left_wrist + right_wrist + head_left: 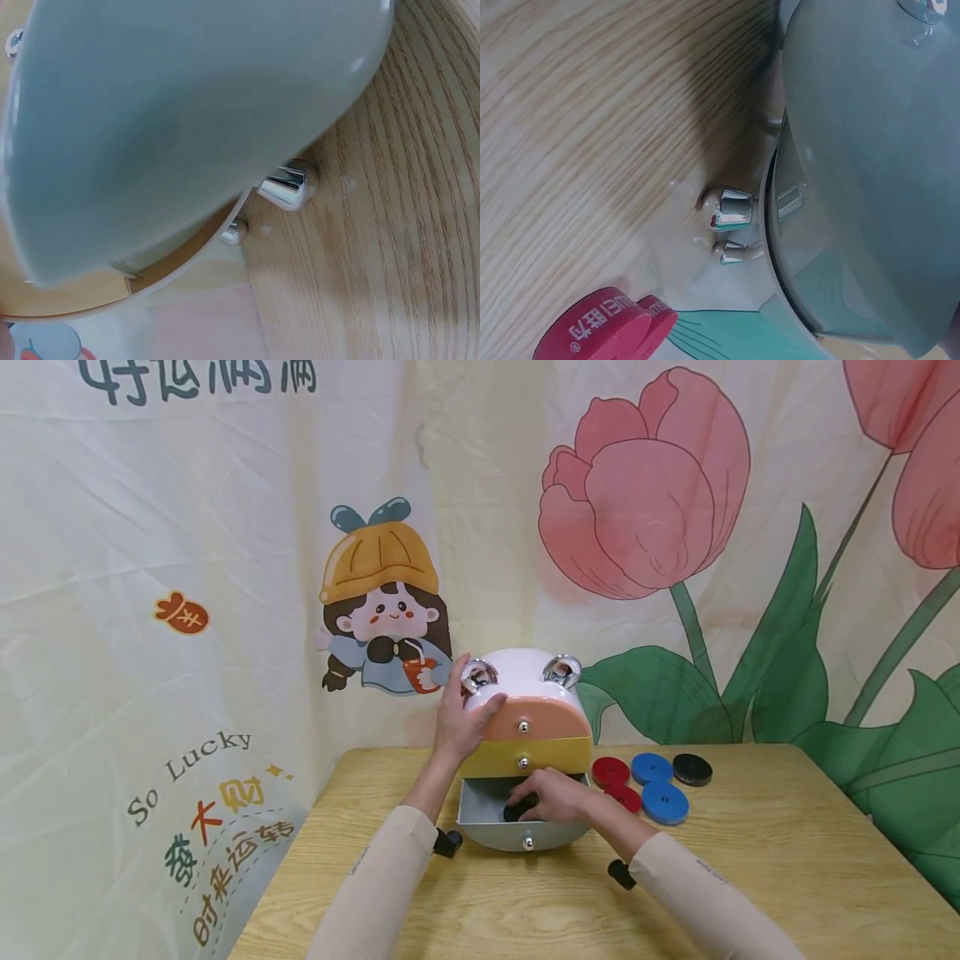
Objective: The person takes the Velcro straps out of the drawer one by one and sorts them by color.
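A small drawer cabinet (525, 672) with a white top and two shiny round ears stands on the table. Its orange top drawer (555, 720) and yellow middle drawer (487, 758) are closed, while the grey-blue bottom drawer (491, 833) is pulled out. My left hand (463, 718) grips the cabinet's upper left side, thumb across the front. My right hand (558, 795) reaches into the bottom drawer, its fingers around a black roll (516, 810), which they partly cover. The bottom drawer's underside (187, 135) fills much of the left wrist view; neither wrist view shows the roll in the drawer.
Right of the cabinet lie two red tape rolls (611, 772), two blue rolls (665, 803) and a black roll (692, 769). Silver feet (731, 208) hold the cabinet off the wooden table (787, 843). A printed cloth (495, 527) hangs behind.
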`<state>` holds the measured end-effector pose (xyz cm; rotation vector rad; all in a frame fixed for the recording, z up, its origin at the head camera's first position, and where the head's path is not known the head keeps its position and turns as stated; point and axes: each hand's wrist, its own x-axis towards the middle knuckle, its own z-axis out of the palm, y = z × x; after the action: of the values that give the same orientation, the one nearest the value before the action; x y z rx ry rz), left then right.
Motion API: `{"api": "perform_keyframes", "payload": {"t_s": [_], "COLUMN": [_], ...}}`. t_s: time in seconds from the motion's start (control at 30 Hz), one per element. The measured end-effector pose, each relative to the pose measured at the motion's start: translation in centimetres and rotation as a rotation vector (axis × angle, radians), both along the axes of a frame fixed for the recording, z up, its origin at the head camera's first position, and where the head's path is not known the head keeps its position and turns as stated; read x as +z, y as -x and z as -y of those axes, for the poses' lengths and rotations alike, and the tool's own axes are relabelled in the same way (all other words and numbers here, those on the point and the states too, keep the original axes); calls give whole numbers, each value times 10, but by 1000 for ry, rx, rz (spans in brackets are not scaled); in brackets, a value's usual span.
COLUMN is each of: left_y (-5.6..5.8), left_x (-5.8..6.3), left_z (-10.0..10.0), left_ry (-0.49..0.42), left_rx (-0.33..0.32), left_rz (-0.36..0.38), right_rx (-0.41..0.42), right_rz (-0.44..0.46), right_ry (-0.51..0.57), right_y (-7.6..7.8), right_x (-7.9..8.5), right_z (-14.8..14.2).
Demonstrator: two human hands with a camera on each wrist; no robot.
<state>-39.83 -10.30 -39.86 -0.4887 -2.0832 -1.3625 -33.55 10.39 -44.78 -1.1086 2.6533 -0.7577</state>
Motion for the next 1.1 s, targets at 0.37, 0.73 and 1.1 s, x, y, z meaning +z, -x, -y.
{"api": "perform_keyframes", "payload": {"t_s": [0.37,0.73,1.1], "left_y": [0,0,1], "left_x": [2,0,-1], "left_z": [-1,0,1], "left_ry": [-4,-6,-22], "left_rx": [2,-10,-14], "left_rz": [11,4,7], "right_rx": [-83,-102,-93], "right_rz": [-15,-35,-18], "right_ry": [-34,3,29], "right_y": [2,2,-2], "right_x": [-2,-7,-6], "right_z": [4,4,0]}}
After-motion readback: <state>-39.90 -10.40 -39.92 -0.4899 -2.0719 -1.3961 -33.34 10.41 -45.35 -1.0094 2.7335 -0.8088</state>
